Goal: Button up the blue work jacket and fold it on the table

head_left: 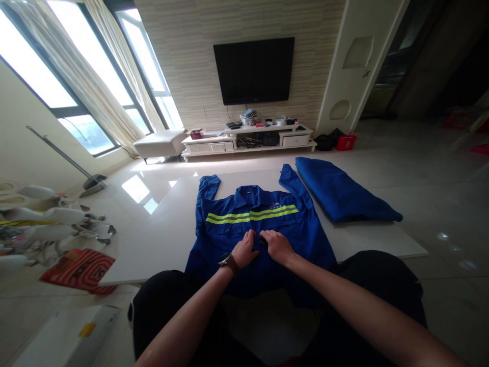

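Note:
A blue work jacket (229,265) with yellow-green and grey reflective stripes lies spread front side up, its collar away from me and its lower edge hanging toward my lap. My left hand (245,251), with a watch (228,262) on the wrist, has its fingers bent onto the front opening at mid-chest. Just to its right, my right hand (278,246) curls its fingers at the same opening. A small black thing (263,240) shows at the right fingertips; its kind is too small to make out. The fingertips are partly hidden.
The jacket rests on a white table (160,239). Folded blue cloth (340,191) lies at its right side. A red patterned bag (78,270) and a white box (64,336) are at lower left. Beyond stand a low TV cabinet (214,148) and a grey stool (162,142).

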A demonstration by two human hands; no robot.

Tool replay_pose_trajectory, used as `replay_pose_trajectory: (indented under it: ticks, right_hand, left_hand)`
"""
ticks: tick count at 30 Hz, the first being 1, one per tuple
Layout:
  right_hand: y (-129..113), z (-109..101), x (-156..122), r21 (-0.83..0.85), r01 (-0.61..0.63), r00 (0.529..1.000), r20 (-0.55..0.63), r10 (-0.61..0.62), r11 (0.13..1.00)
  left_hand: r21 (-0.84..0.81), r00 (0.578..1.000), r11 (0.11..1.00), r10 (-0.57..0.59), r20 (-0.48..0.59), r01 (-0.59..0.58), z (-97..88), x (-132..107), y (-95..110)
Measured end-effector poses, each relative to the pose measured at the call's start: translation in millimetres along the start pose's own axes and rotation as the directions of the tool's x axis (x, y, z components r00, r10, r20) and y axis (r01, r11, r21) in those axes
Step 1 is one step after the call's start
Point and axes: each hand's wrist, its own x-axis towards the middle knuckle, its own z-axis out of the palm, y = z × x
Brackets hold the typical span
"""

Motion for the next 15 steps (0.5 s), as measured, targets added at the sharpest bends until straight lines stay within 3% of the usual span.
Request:
replay_pose_trajectory:
  ticks: [11, 15]
  right_hand:
    - [1.3, -4.5, 5.6, -0.086, -0.174, 0.984, 0.028, 0.177, 0.981]
    - [3.6, -2.1, 3.5, -0.1, -0.173, 0.979, 0.09, 0.182, 0.98]
  left_hand:
    - [-0.041, 0.989, 0.991, 0.131, 0.072, -0.128, -3.2, 3.1, -2.8]
    - [-0.197, 0.971, 0.978, 0.116, 0.211, -0.074, -5.1, -4.0, -1.5]
